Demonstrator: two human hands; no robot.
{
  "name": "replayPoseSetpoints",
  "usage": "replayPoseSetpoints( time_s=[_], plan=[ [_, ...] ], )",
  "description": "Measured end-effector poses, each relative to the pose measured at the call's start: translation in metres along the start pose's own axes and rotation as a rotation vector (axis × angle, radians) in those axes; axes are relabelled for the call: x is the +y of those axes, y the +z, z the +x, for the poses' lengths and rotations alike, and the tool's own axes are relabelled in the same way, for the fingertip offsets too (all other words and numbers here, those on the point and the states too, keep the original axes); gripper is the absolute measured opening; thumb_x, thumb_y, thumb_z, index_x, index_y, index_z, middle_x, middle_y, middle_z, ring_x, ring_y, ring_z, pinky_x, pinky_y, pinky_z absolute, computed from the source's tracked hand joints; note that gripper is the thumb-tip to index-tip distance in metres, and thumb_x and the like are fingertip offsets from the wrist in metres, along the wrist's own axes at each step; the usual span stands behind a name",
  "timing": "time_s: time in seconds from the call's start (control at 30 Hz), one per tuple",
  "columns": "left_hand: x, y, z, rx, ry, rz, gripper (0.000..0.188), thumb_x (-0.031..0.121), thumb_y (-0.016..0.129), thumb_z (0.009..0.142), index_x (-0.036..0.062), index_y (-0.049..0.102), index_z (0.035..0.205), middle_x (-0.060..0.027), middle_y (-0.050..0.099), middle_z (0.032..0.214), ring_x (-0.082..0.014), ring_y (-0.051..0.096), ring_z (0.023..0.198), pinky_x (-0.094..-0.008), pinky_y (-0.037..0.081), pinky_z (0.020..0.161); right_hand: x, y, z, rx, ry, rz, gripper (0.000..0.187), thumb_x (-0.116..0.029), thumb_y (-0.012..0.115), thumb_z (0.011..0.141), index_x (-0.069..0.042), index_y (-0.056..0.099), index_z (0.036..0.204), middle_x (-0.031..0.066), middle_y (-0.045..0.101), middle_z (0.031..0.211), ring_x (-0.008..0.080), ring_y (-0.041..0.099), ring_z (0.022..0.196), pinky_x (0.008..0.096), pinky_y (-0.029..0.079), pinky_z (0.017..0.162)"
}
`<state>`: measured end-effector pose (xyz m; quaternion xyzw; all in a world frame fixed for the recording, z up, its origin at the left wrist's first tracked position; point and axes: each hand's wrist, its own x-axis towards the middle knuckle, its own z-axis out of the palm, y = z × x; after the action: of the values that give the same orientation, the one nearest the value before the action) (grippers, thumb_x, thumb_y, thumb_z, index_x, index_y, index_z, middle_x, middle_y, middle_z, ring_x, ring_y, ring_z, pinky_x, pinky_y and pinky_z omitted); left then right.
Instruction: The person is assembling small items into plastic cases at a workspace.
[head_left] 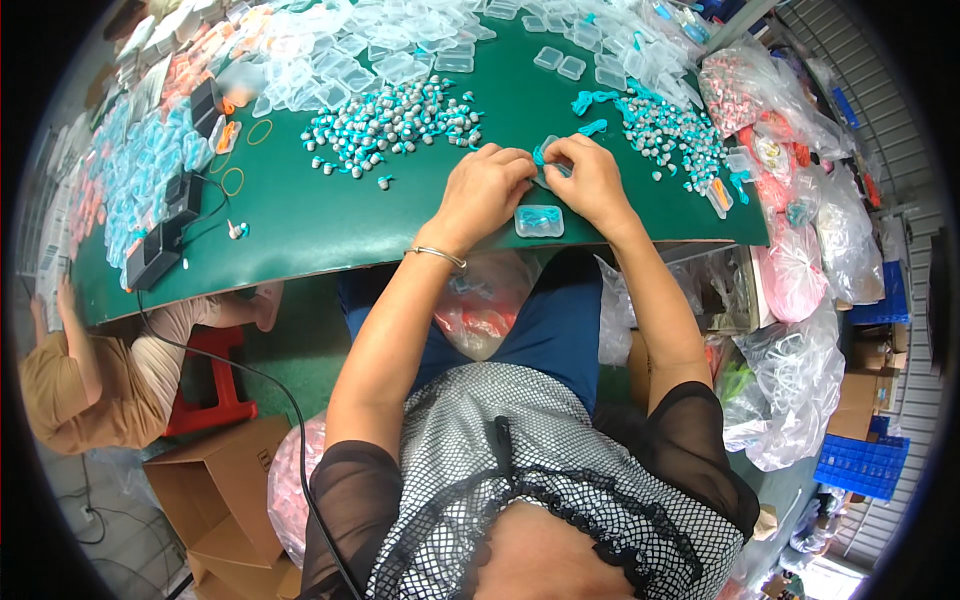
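Observation:
My left hand (487, 190) and my right hand (588, 178) meet over the green table's front part, fingers closed in a pinch. A small teal cord bundle (539, 155) shows between their fingertips. Partly hidden by the fingers is an open clear plastic case (550, 174). Just below my hands, near the table edge, lies a small clear case (540, 221) with teal cord inside. Ahead of my left hand spreads a pile of small grey-white plugs with teal ends (390, 125). A second pile of teal-and-white plugs (668, 130) is beyond my right hand.
Many clear plastic cases (360, 45) cover the table's far side. Blue-filled cases (160, 165) and black devices (155, 255) with a cable lie at left. Another person (85, 370) sits there. Plastic bags (790, 230) crowd the right; a cardboard box (220, 490) stands lower left.

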<state>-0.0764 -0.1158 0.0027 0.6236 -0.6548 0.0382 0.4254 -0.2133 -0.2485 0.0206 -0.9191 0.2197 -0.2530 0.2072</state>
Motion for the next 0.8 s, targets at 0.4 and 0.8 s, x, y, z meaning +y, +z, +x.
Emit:
replayPoseSetpoints(
  time_s=[0.4,0.8],
  plan=[
    [0.002,0.001,-0.003,0.021,0.003,0.051,0.017,0.006,0.071,0.076,0.0082,0.068,0.092,-0.0018,0.068,0.103,-0.0252,0.061,0.087,-0.0377,0.051,0.078,-0.007,-0.001,0.002,0.023,-0.137,-0.309,0.013,-0.017,0.073,0.072,-0.012,0.067,0.081,0.0042,0.062,0.086,0.0258,0.061,0.088,0.0425,0.045,0.076],
    [0.002,0.002,-0.003,0.019,-0.009,0.061,0.015,0.008,0.071,0.076,0.0099,0.069,0.090,-0.0007,0.069,0.100,-0.0243,0.060,0.085,-0.0367,0.051,0.078,-0.026,-0.012,0.011,-0.160,-0.227,-0.669,0.013,-0.013,0.071,0.076,-0.007,0.068,0.087,0.0082,0.063,0.086,0.0280,0.064,0.087,0.0433,0.047,0.073]
  ],
)
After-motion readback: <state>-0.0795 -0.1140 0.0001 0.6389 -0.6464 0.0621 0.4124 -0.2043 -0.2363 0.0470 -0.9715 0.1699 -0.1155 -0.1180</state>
